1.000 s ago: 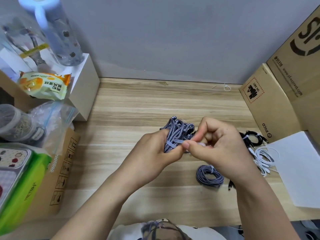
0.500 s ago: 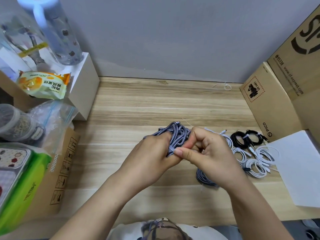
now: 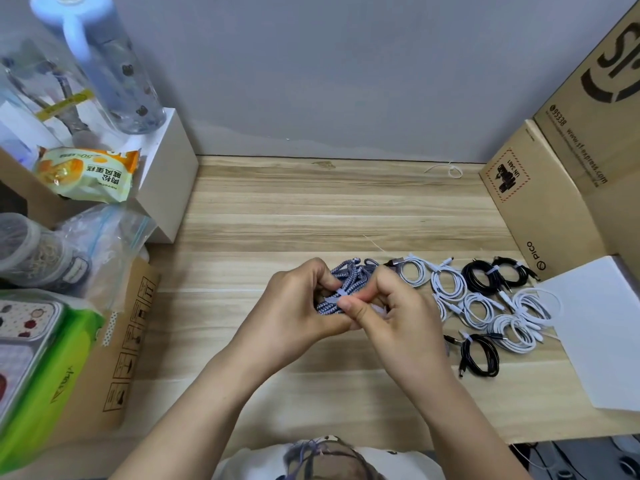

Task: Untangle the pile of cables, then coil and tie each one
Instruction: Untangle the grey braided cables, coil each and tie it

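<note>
Left hand (image 3: 298, 306) grips braided blue-grey cable (image 3: 349, 275), bundle bunched above counter (image 3: 311, 209), long axis running away from body. Right hand (image 3: 391, 317) pinches pale tie (image 3: 337, 296) across bundle; both hands touching it. Tied coils at right: about six white (image 3: 446, 282), three black (image 3: 479, 355).
</note>
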